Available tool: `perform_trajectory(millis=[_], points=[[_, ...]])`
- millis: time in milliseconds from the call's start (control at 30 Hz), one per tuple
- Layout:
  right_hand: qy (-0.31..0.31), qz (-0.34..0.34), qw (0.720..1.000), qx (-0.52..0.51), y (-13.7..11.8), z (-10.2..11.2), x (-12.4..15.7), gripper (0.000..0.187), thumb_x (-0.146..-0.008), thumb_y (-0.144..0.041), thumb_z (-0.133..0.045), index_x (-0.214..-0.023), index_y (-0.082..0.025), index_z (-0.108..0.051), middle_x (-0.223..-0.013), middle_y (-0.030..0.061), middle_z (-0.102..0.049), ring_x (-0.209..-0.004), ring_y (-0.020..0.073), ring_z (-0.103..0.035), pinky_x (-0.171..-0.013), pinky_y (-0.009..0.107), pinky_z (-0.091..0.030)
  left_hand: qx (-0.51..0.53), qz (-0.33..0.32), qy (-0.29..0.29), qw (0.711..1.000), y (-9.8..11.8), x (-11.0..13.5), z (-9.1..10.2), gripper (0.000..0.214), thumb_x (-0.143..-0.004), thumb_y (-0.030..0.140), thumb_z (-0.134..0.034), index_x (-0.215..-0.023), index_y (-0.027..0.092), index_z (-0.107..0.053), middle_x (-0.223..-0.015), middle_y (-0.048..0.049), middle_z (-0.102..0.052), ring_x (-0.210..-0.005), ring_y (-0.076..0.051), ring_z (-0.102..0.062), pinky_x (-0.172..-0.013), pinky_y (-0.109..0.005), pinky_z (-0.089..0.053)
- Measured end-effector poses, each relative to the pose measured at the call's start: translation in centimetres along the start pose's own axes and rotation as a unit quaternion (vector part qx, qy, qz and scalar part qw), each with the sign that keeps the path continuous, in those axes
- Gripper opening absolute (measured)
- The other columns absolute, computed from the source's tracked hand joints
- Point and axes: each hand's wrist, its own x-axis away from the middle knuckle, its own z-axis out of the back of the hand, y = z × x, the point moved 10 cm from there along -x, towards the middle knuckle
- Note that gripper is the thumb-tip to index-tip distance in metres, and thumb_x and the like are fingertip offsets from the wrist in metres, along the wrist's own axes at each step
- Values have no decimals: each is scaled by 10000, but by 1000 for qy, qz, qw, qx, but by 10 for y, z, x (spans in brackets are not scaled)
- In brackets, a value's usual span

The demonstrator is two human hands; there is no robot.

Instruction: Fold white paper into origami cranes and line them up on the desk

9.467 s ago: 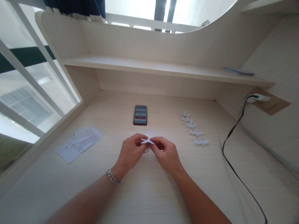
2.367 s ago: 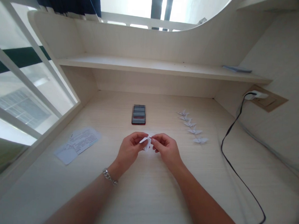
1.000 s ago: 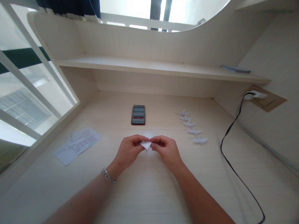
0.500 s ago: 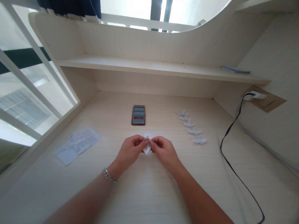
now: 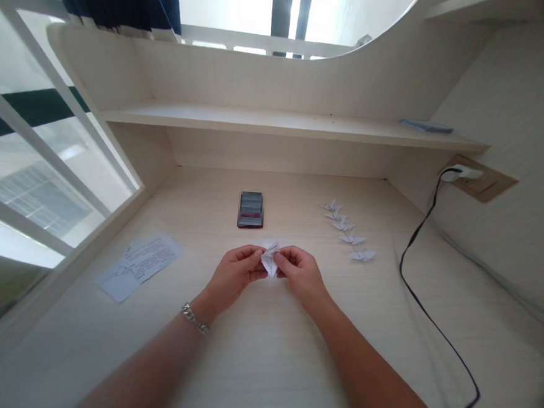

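Between my two hands, just over the desk, is a small folded white paper (image 5: 270, 260), diamond-shaped with its point downward. My left hand (image 5: 237, 270) pinches its left edge between thumb and fingers; a silver chain bracelet (image 5: 195, 318) circles that wrist. On the other side my right hand (image 5: 301, 271) grips the right edge, thumb lying on the paper's face. Several white paper cranes (image 5: 352, 239) stand in a slanting row to the right. A phone (image 5: 251, 210) with a blurred screen lies beyond my hands.
Printed paper sheets (image 5: 142, 263) lie on the left of the desk (image 5: 261, 365). At right, a black cable (image 5: 426, 302) runs from a plug in the wall socket (image 5: 488, 182) to the front edge. A shelf (image 5: 287, 123) spans the back, and a white railing (image 5: 47, 145) borders the left.
The folded paper has turned and tipped between my fingers, showing more of its face. My left thumb has slid off its middle toward the left edge. The camera view has shifted slightly.
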Motion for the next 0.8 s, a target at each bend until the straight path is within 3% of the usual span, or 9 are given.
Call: perform_trajectory(millis=[367, 533, 800], points=[[28, 44, 995, 81, -16, 3, 7, 223, -739, -367, -576, -727, -145, -600, -615, 15, -582, -545, 118, -512, -507, 232, -414, -31, -1, -22, 999, 4, 3, -10, 190, -751, 261, -611, -857, 105, -637, -808, -65, -647, -708, -119, -589, -671, -248, -469], [29, 45, 994, 92, -18, 3, 8, 234, -730, -376, -581, -703, -145, -597, -582, 14, -571, -532, 120, -511, -497, 232, -414, -83, -18, 7, 996, 4, 1, -4, 234, -700, 310, -653, -825, 113, -640, -754, -47, -640, -663, -115, -578, -632, -246, -472], [-2, 11, 1000, 27, -4, -3, 3, 257, -721, -385, -586, -764, -137, -634, -627, 25, -591, -565, 126, -537, -542, 254, -468, -163, -38, 53, 985, 7, -2, 8, 251, -680, 340, -658, -778, 112, -620, -659, -18, -613, -584, -99, -556, -579, -237, -480]])
